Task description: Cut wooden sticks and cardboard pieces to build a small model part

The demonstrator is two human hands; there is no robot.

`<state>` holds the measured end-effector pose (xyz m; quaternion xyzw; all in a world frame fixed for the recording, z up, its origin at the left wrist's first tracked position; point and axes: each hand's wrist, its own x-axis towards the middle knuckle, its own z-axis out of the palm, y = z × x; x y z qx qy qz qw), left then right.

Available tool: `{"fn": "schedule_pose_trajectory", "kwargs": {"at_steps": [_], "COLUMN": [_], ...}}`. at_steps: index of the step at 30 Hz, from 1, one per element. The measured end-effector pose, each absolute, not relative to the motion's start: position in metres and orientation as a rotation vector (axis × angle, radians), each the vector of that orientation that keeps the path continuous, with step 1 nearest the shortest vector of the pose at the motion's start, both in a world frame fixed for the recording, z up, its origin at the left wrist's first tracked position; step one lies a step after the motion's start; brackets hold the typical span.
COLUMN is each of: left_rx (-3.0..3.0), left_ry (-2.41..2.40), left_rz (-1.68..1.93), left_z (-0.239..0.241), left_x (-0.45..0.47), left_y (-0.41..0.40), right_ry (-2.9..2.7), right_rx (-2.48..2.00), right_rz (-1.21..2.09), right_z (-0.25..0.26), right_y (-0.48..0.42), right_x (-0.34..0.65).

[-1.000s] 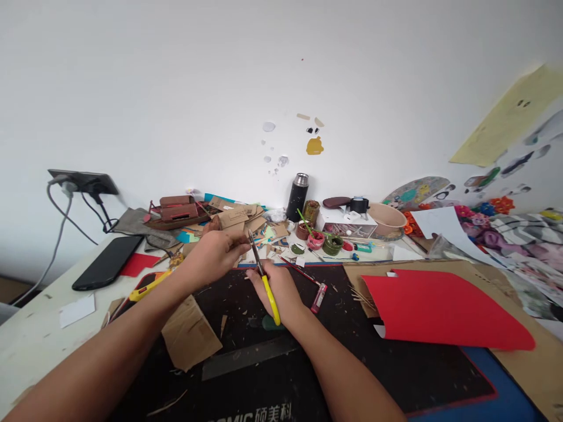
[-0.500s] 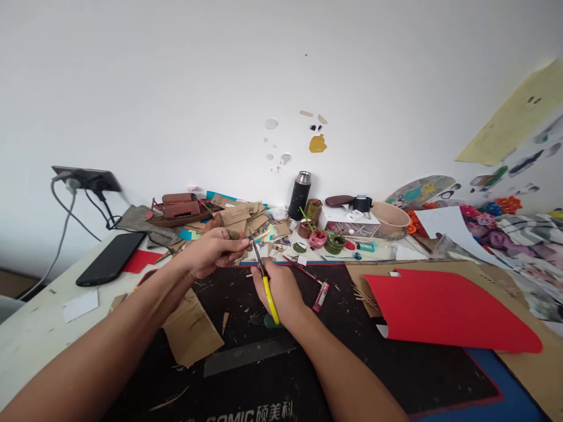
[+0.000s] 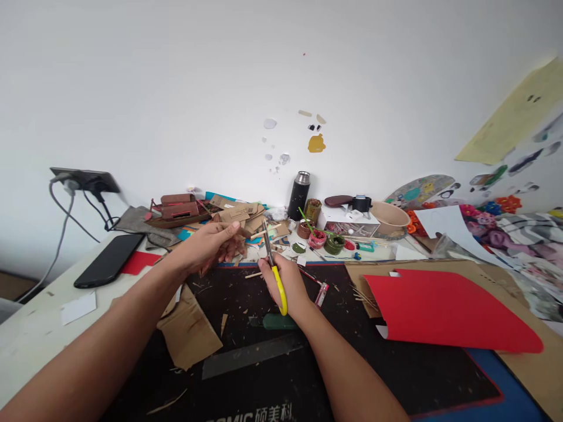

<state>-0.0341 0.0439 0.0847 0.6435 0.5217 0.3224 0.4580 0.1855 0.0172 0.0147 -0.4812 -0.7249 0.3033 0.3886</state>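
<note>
The left hand (image 3: 215,246) pinches a thin wooden stick (image 3: 260,233) between thumb and fingertips, holding it level so its free end pokes toward three o'clock, right at the blades. The right hand (image 3: 285,287) is wrapped around yellow-handled scissors (image 3: 273,264), blades pointing to twelve o'clock and close against the stick (whether they have bitten I cannot tell). Both hover above the black cutting mat (image 3: 246,375), probably so offcuts drop among the slivers there. At three o'clock lies a curled red sheet (image 3: 444,310); at nine o'clock a phone (image 3: 108,261) rests on the tabletop (image 3: 30,340), away from the cutting. Paint pots (image 3: 323,240) crowd twelve o'clock.
</note>
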Motion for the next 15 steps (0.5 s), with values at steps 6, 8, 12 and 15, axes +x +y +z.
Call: {"fn": "schedule_pose_trajectory", "kwargs": {"at_steps": [6, 8, 12, 15], "left_rx": [1.881, 1.993, 2.091, 2.166], "left_ry": [1.291, 1.367, 1.568, 1.631], "left_rz": [0.756, 0.757, 0.790, 0.820], "left_z": [0.099, 0.099, 0.092, 0.089], "left_x": [-0.021, -0.015, -0.009, -0.008], "left_y": [0.031, 0.028, 0.027, 0.026], "right_ry": [-1.849, -1.867, -1.930, -1.964], "right_rx": [-1.209, -1.194, -1.236, -1.278], "right_rz": [0.783, 0.752, 0.701, 0.678], "right_z": [0.012, 0.011, 0.013, 0.016], "right_y": [0.018, 0.018, 0.016, 0.013], "right_x": [0.184, 0.183, 0.182, 0.181]}}
